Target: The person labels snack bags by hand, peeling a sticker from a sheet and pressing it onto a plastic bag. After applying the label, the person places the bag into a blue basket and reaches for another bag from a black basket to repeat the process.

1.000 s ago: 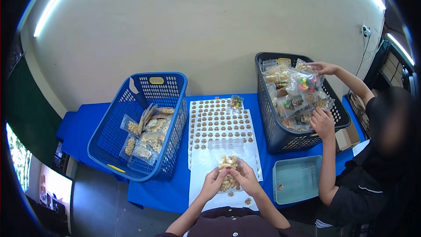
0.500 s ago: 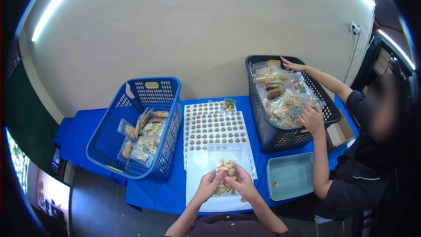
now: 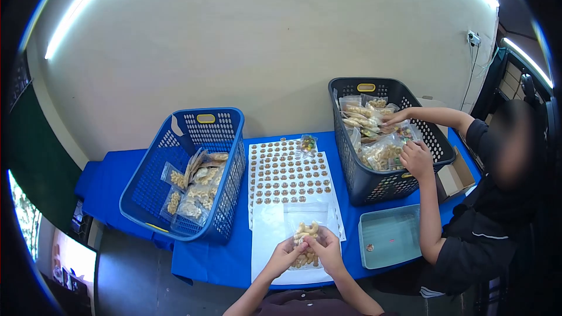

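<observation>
My left hand [image 3: 287, 256] and my right hand [image 3: 327, 251] both grip a clear plastic bag of pale, curved snack pieces [image 3: 305, 229] from its two sides. My thumbs meet on the front of the bag and cover its middle. The bag's clear upper part lies flat above the pieces, pointing away from me. Beneath it is a white sheet with rows of round brown stickers [image 3: 290, 175]; the rows stop short of the sheet's near part. Another small bag with colourful pieces [image 3: 307, 144] rests at the sheet's far right corner.
At left stands a blue basket [image 3: 233, 169] with several filled bags. A dark basket [image 3: 374, 190], fuller, stands at right, with a co-worker's hands [image 3: 417, 159] in it. Nearer me is a teal tray [image 3: 389, 237]. An open cardboard box [image 3: 456, 177] sits beyond it.
My thumbs have closed over the round brown sticker that showed on the bag's front. The co-worker's far hand has moved from the dark basket's rim down onto the bags. The view has shifted slightly.
</observation>
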Tool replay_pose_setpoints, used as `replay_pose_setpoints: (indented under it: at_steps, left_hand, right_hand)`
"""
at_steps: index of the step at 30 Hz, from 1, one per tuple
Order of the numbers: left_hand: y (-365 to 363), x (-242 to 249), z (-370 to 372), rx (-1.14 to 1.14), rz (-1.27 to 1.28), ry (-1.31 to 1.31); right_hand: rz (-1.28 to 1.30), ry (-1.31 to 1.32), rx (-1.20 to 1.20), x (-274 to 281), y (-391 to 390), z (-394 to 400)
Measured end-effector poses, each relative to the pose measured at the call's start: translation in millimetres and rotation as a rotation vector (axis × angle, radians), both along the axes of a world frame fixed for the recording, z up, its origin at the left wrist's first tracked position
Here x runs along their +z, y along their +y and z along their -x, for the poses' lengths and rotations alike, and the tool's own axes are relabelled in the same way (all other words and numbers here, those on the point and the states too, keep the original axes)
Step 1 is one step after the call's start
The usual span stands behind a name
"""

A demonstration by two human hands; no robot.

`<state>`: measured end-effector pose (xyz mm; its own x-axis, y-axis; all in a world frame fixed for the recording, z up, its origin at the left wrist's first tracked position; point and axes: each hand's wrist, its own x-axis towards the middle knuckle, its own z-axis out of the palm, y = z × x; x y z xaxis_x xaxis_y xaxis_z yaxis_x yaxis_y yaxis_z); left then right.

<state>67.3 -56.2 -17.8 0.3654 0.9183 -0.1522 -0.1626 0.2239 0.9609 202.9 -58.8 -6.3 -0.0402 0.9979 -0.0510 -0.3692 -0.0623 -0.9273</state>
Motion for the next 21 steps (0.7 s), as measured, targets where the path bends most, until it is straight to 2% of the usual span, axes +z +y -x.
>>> replay_pose_setpoints:
  at_steps: [6, 15, 21]
  left_hand:
    - [9, -4, 4, -0.008, -0.006, -0.021]
    - [18, -3, 16, 0.142, 0.036, 0.001]
    - [25, -8, 14, 0.211, 0.019, -0.041]
  right_hand:
    - [-0.051, -0.101, -0.127, 0, 8, 11]
    - [-0.034, 0.008, 0.008, 1, 25, 19]
    - [-0.075, -0.031, -0.052, 0, 26, 29]
